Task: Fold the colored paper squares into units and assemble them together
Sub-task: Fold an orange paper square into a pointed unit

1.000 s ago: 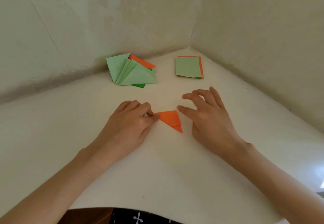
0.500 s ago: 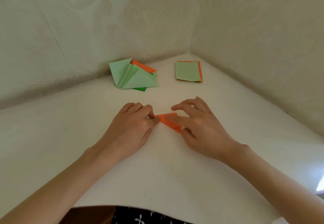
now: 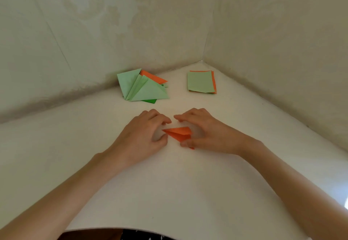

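A home-like room corner: white table point(image 3: 56, 145) against cream, floral-embossed wallpaper point(image 3: 113, 23).

Light: soft, fairly bright, diffuse
Glare: pale bluish patch at the bench's point(image 3: 169, 192) right edge
Shadows: faint, soft, where wall point(image 3: 94, 32) meets bench
Distortion: wide-angle bowing of the bench's near edge
Sharpness: slightly soft throughout
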`<state>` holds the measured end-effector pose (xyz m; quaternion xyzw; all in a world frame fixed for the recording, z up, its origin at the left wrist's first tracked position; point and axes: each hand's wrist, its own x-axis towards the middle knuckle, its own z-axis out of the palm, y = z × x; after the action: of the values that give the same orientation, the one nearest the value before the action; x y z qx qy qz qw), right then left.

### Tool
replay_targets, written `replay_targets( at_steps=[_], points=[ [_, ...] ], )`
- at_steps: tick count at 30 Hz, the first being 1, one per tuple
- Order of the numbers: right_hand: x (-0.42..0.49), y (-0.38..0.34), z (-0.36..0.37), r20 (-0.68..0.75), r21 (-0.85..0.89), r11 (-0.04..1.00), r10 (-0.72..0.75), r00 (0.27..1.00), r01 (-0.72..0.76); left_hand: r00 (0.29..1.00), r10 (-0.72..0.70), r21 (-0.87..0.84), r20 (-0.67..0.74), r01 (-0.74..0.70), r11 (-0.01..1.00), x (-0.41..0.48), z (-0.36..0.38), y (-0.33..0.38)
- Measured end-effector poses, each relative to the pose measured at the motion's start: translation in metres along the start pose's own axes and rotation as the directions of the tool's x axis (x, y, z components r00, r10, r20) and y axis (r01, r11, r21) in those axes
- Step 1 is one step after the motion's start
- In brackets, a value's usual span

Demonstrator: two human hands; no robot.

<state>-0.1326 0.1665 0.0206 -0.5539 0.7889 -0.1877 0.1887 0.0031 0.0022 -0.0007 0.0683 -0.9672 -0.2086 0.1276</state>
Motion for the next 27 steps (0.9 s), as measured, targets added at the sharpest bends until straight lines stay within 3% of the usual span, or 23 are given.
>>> replay_targets(
  at_steps=[6,9,12,15,17,21,27],
  points=[
    [0.011,0.009,0.01,-0.189,0.03,0.996,-0.081,0.979,0.089,0.999,0.041,-0.129,0.035,-0.037,0.991,0.02,-0.002,-0.011],
    [0.015,0.007,0.012,-0.285,0.179,0.983,0.013,0.958,0.04,0.999,-0.025,-0.346,-0.023,0.016,0.938,0.023,0.004,-0.006],
    [0.013,-0.001,0.008,-0.321,0.592,0.805,0.193,0.927,0.037,0.989,-0.137,-0.681,-0.049,0.067,0.729,0.024,0.009,-0.001],
    [0.011,0.002,0.007,-0.232,0.824,0.566,0.302,0.925,0.022,0.996,-0.065,-0.781,-0.056,-0.003,0.625,0.021,0.008,-0.001],
    [0.009,0.005,0.007,-0.181,0.871,0.491,0.298,0.937,0.012,0.997,-0.018,-0.778,-0.072,-0.045,0.627,0.017,0.006,0.001],
    [0.004,0.003,0.005,-0.138,0.9,0.437,0.28,0.95,0.002,0.998,-0.018,-0.777,-0.062,-0.037,0.628,0.012,0.005,0.005],
    [0.001,-0.006,0.004,-0.232,0.853,0.518,0.255,0.939,0.069,0.997,-0.067,-0.864,-0.038,0.001,0.503,0.01,-0.001,0.01]
  ],
)
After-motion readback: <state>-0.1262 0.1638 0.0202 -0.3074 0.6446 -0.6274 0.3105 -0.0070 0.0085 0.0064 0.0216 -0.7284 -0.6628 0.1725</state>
